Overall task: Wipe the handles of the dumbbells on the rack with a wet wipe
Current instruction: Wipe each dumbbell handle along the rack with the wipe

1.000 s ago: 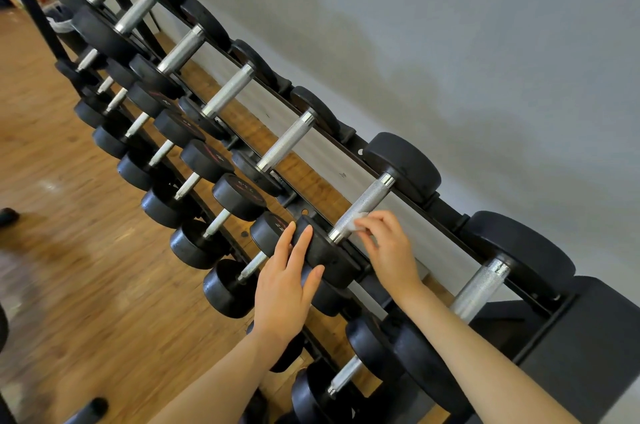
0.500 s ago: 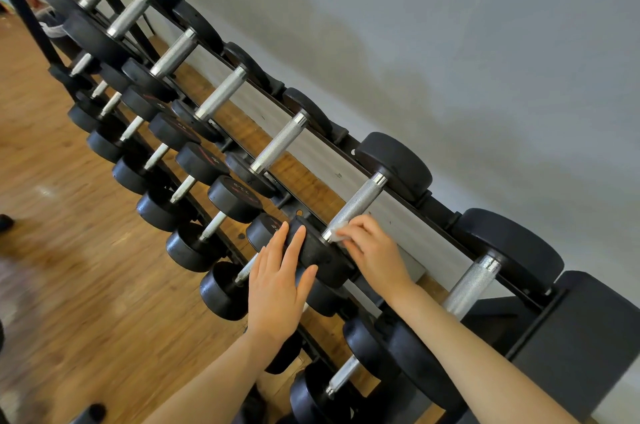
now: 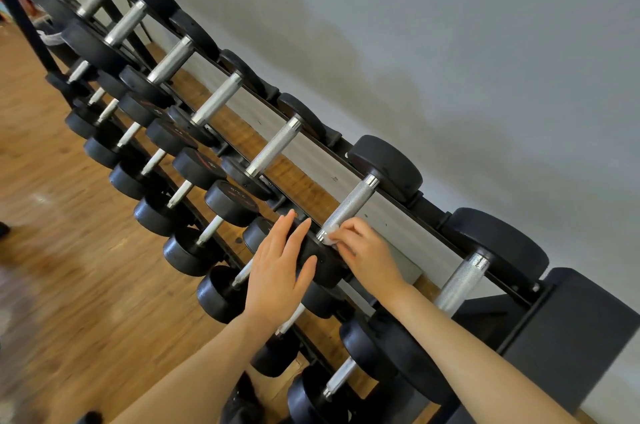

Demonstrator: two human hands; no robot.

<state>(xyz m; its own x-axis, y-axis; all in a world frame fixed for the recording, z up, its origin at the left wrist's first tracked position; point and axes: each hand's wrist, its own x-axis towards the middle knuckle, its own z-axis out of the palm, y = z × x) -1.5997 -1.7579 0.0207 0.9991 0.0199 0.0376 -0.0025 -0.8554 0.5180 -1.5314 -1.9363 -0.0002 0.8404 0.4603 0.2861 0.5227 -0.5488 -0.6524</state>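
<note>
A black rack [image 3: 429, 226] runs diagonally along the wall and carries several black dumbbells with knurled silver handles on two tiers. My right hand [image 3: 367, 255] pinches a small white wet wipe [image 3: 330, 237] against the near end of one top-tier handle [image 3: 349, 207]. My left hand [image 3: 277, 268] rests with straight fingers on that dumbbell's black front head [image 3: 320, 262]. Most of the wipe is hidden under my fingers.
The neighbouring handle [image 3: 462, 280] lies to the right, another handle [image 3: 275, 146] to the left. A lower tier of smaller dumbbells [image 3: 194, 247] sits in front. Wooden floor [image 3: 69, 268] spreads on the left, a grey wall [image 3: 450, 43] behind, a dark box [image 3: 571, 344] at right.
My right hand has slid the wipe down the handle toward its near end. My left hand stays on the dumbbell head. The view has shifted slightly.
</note>
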